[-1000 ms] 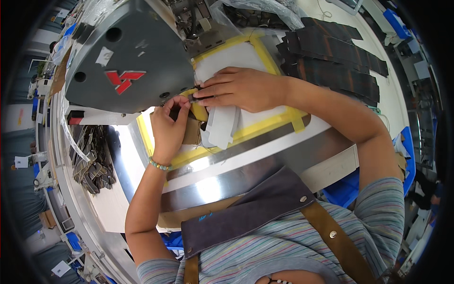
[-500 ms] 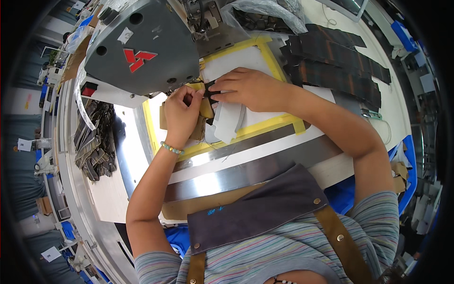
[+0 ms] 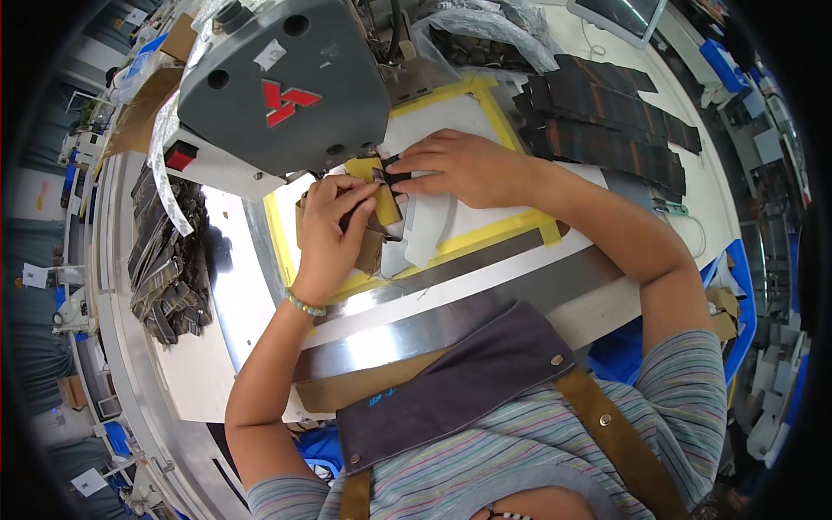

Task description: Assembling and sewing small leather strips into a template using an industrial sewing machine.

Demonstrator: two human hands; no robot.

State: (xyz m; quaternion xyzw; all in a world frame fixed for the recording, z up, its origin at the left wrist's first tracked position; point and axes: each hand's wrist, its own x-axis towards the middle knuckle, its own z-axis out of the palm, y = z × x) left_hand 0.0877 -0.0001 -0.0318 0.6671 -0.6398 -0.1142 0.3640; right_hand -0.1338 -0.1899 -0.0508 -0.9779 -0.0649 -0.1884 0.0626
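My left hand (image 3: 329,227) is curled at the front of the grey sewing machine head (image 3: 282,91), thumb and index fingertips close together. What lies between them is too small to make out. Beside those fingertips is a yellow-covered piece (image 3: 387,208), with a brown cardboard piece (image 3: 369,253) below it. From the right comes my right hand (image 3: 472,171), fingers stretched flat, their tips on a small dark fabric piece (image 3: 399,165). Beneath that hand lies a pale grey strip (image 3: 426,230). Both hands rest over a white work plate edged with yellow tape (image 3: 507,225).
Dark plaid fabric strips (image 3: 607,104) lie stacked to the right. A clear plastic bag (image 3: 481,35) of dark pieces sits at the back. Bundled fabric strips (image 3: 169,260) lie at the left. A blue bin (image 3: 741,303) stands at the right.
My left thumb and fingers have shifted slightly down and spread a little, showing more of the yellow piece. My right hand stays nearly in place. The whole view has shifted slightly.
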